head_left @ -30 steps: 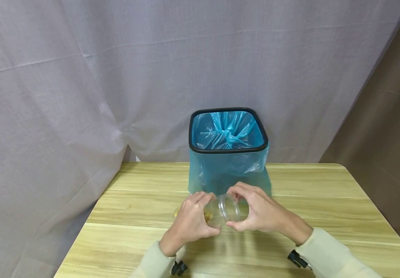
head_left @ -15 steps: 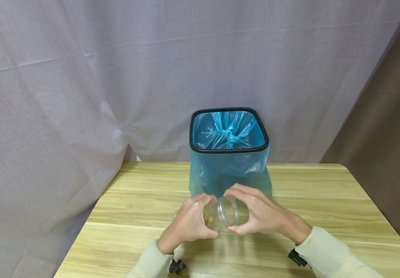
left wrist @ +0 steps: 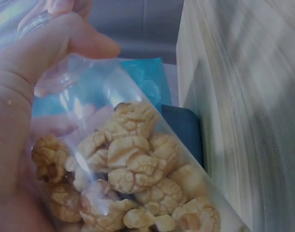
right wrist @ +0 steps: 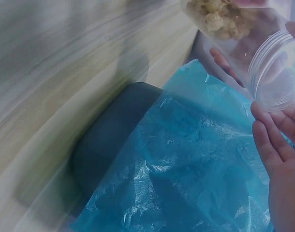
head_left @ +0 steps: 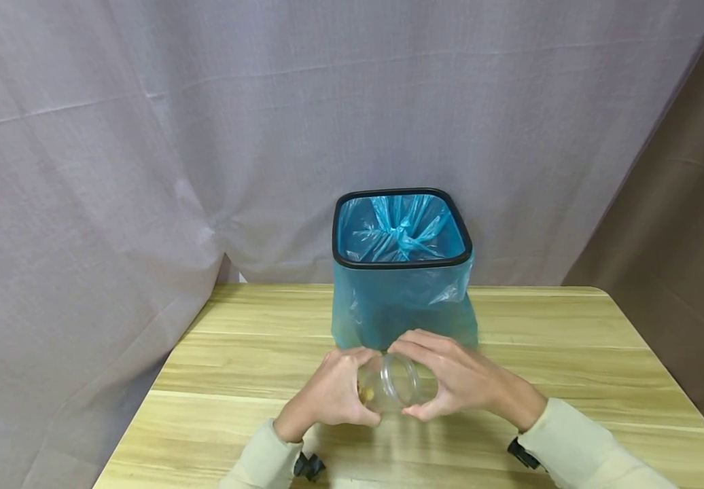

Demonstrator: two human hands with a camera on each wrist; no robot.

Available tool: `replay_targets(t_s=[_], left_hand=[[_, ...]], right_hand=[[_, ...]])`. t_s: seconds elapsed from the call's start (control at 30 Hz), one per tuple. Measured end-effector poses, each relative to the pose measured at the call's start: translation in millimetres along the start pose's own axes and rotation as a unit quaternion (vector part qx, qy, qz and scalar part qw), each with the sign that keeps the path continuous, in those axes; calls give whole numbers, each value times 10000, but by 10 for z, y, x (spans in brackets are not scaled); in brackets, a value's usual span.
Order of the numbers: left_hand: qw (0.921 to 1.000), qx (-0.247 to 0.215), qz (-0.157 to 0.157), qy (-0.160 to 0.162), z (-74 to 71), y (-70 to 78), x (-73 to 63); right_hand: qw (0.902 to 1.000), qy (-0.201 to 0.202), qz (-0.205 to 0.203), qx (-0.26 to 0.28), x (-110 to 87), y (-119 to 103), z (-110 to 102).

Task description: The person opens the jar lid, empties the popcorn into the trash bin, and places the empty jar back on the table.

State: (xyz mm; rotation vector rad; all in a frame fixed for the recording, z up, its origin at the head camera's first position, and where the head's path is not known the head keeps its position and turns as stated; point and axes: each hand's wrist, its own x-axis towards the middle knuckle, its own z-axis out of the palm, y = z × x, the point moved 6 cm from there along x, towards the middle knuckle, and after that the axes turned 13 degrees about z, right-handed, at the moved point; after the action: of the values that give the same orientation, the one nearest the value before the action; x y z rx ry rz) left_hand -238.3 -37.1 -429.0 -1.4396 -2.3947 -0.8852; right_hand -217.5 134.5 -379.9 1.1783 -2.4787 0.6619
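Observation:
Between the two hands a clear plastic jar (head_left: 372,382) lies tilted on its side above the table. Tan, knobbly pieces (left wrist: 138,169) like popcorn or nut kernels fill its lower part in the left wrist view. My left hand (head_left: 331,388) grips the jar's body, thumb and fingers curled round it. The jar's clear, ridged end (right wrist: 273,72) faces right; whether this is a lid or the bare mouth, I cannot tell. Fingers and thumb of my right hand (head_left: 462,375) hold that end from opposite sides.
Just beyond the hands stands a bin (head_left: 402,265) with a black rim and a blue plastic bag (head_left: 401,299) lining it and hanging over its sides. The wooden table (head_left: 242,360) extends around it. Grey curtain (head_left: 205,136) hangs behind.
Both hands and the jar have come slightly nearer the person. The right hand's fingertips have shifted a little left round the jar's end, and the hands are a bit closer together.

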Motion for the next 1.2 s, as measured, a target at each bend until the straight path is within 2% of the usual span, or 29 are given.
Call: replay_targets(t_s=[0.13,0.3,0.47,0.63,0.77,0.9,0.97,1.03,1.1,1.2], left_hand=[[9995,-248,-56,-208,25,-28,-13],[9959,-706,-130,-549,68,-59,-39],[9884,-1210,-105,-906,119,-88,-56],[9790,-1626,125,-1220,138,-75,-55],[9654,-2028,167,-1630,170,-64,-61],[9405,-2639,189,-2131,229,-52,-86],[9330,-2816,199,-2233,242,-54,-99],[9352,-2812,148,-2149,237,-73,-98],[9463,-2611,-20,-1904,216,-107,-94],[9658,-2149,-322,-1414,175,-157,-78]], right_hand=[[9996,-25,-185,-234,-7,-29,14],[9963,140,-727,-433,-16,-95,27],[9915,297,-1142,-542,-24,-175,27],[9877,314,-1381,-664,-30,-248,29],[9824,321,-1618,-872,-52,-310,33],[9782,182,-1874,-876,-71,-380,50],[9778,108,-1910,-853,-70,-390,54],[9807,5,-1768,-836,-51,-360,57],[9867,-127,-1420,-782,-23,-297,54],[9958,-399,-611,-545,23,-168,52]])
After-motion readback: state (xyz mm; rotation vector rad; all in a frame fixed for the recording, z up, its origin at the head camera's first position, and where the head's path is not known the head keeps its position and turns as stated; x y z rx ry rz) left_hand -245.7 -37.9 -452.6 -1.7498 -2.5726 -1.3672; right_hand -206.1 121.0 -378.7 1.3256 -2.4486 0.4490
